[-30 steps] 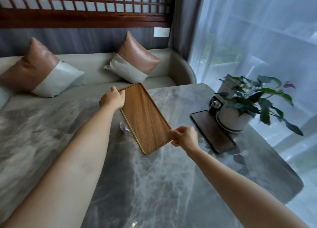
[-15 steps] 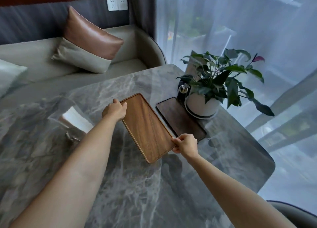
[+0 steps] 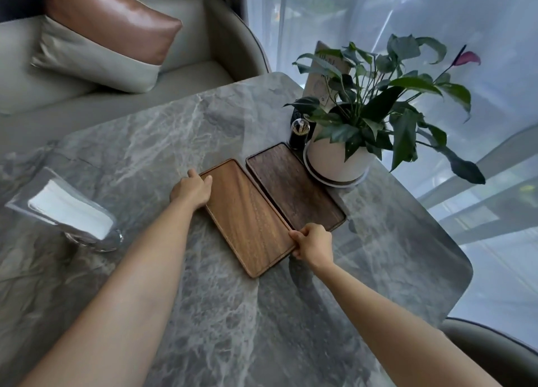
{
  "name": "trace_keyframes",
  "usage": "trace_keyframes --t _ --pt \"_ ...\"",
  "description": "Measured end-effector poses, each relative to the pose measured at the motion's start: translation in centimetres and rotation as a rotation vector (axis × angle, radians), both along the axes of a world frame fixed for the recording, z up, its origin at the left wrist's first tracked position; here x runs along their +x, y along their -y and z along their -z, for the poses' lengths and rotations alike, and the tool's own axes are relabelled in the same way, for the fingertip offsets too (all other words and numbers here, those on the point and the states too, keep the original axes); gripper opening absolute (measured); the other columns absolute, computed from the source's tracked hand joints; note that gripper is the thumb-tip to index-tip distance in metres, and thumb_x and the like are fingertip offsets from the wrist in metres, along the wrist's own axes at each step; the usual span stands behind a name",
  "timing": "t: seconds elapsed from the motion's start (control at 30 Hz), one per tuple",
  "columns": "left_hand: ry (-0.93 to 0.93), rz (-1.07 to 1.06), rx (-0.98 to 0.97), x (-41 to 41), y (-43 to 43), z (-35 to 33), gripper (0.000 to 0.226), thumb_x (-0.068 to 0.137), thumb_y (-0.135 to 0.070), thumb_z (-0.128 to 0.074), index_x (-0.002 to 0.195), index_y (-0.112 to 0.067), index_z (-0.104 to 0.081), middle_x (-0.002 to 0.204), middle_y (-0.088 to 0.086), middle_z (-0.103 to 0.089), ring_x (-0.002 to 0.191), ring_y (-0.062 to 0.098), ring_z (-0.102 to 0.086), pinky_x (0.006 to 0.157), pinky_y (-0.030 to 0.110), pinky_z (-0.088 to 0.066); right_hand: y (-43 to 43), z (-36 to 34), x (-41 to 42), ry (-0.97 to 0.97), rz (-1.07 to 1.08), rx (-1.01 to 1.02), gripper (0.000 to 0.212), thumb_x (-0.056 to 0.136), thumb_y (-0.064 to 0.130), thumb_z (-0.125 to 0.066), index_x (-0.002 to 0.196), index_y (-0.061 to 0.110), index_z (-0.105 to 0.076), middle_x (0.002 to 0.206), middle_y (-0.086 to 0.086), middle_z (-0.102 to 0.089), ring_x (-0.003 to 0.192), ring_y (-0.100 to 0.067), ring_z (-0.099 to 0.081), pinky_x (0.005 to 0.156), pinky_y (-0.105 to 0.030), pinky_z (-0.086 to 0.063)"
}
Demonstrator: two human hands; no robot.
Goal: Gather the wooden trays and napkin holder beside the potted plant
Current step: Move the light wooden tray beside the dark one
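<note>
A light wooden tray lies flat on the grey marble table, side by side with a darker wooden tray. The dark tray sits against the white pot of the potted plant. My left hand grips the light tray's far left corner. My right hand grips its near right corner. A clear napkin holder with white napkins stands far to the left, apart from both trays.
A small dark dispenser with a clear dome stands behind the dark tray, beside the pot. A menu card leans behind the plant. A sofa with a cushion lies beyond the table. A chair back shows at lower right.
Both hands carried the light tray rightward and lowered it flat onto the table next to the dark tray. The view swung right and down towards the plant.
</note>
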State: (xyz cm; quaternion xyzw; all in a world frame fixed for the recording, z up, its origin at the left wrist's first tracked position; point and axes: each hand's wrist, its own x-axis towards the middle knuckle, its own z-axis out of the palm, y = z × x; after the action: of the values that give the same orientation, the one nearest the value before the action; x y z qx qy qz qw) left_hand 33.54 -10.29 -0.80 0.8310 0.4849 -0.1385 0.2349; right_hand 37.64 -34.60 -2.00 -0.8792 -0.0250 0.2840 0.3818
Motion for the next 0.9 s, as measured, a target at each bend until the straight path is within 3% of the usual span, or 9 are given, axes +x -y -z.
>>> trace_keyframes --t 0.13,0.33,0.5,0.6,0.67,0.73,0.8,0.9 --pt "-0.011 0.003 -0.006 0.3 -0.1 0.7 0.059 0.100 -0.040 -0.028 0.142 0.001 -0.025 0.145 0.026 -0.039 0.132 0.041 -0.040 0.107 0.045 -0.035 -0.3 -0.1 0.1 0.064 -0.150 -0.097 0.032 0.091 0.021 -0.053 0.064 0.010 -0.039 0.070 -0.019 -0.062 0.069 -0.039 -0.066 0.064 -0.049 -0.054" --pt "0.004 0.008 -0.005 0.5 0.1 1.4 0.057 0.100 -0.039 -0.028 0.141 0.001 -0.026 0.144 0.027 -0.039 0.131 0.042 -0.040 0.106 0.045 -0.035 -0.6 -0.5 -0.2 0.130 -0.266 -0.208 0.037 0.094 0.022 -0.045 0.060 0.014 -0.033 0.083 -0.022 -0.063 0.073 -0.034 -0.063 0.061 -0.044 -0.049" --pt "-0.011 0.040 -0.015 0.5 0.4 1.5 0.061 0.101 -0.039 -0.026 0.147 -0.001 -0.016 0.148 0.026 -0.034 0.133 0.041 -0.038 0.107 0.045 -0.034 -1.0 -0.8 -0.3 0.157 -0.408 -0.337 0.017 0.096 0.014 -0.039 0.081 0.008 -0.041 0.069 -0.007 -0.046 0.080 -0.031 -0.057 0.061 -0.036 -0.041" --pt "0.000 0.055 -0.029 0.5 0.6 1.5 0.061 0.100 -0.039 -0.026 0.147 -0.001 -0.016 0.147 0.026 -0.035 0.133 0.041 -0.039 0.107 0.045 -0.035 -1.5 -1.0 -0.5 0.194 -0.466 -0.428 0.009 0.093 0.003 -0.039 0.093 0.004 -0.048 0.084 -0.016 -0.056 0.088 -0.035 -0.060 0.062 -0.037 -0.041" --pt "0.013 0.056 -0.043 0.5 0.7 1.4 0.061 0.100 -0.039 -0.026 0.146 -0.001 -0.017 0.147 0.026 -0.035 0.133 0.041 -0.039 0.107 0.045 -0.035 -1.6 -1.3 -0.5 0.232 -0.494 -0.477 0.015 0.092 0.000 -0.039 0.104 0.002 -0.047 0.090 -0.020 -0.058 0.091 -0.036 -0.060 0.062 -0.037 -0.039" --pt "0.024 0.052 -0.066 0.5 0.8 1.3 0.061 0.100 -0.039 -0.027 0.147 -0.001 -0.017 0.148 0.025 -0.034 0.134 0.040 -0.038 0.108 0.044 -0.034 -1.4 -1.6 -0.5 0.297 -0.538 -0.537 0.025 0.087 -0.007 -0.038 0.110 0.003 -0.042 0.083 -0.017 -0.055 0.082 -0.036 -0.056 0.062 -0.038 -0.038" --pt "0.029 0.044 -0.086 0.5 0.9 1.3 0.063 0.100 -0.039 -0.028 0.148 -0.001 -0.014 0.150 0.024 -0.032 0.136 0.039 -0.036 0.109 0.044 -0.033 -1.2 -1.7 -0.3 0.356 -0.577 -0.580 0.034 0.083 -0.010 -0.038 0.114 0.003 -0.038 0.064 -0.007 -0.041 0.072 -0.031 -0.046 0.061 -0.039 -0.037" --pt "0.032 0.034 -0.106 0.4 1.0 1.3 0.064 0.100 -0.040 -0.028 0.150 -0.003 -0.009 0.153 0.023 -0.027 0.138 0.038 -0.033 0.111 0.043 -0.031 -1.3 -1.9 -0.3 0.381 -0.617 -0.597 0.037 0.083 -0.011 -0.039 0.116 0.004 -0.036 0.058 -0.003 -0.028 0.071 -0.028 -0.042 0.061 -0.038 -0.036"
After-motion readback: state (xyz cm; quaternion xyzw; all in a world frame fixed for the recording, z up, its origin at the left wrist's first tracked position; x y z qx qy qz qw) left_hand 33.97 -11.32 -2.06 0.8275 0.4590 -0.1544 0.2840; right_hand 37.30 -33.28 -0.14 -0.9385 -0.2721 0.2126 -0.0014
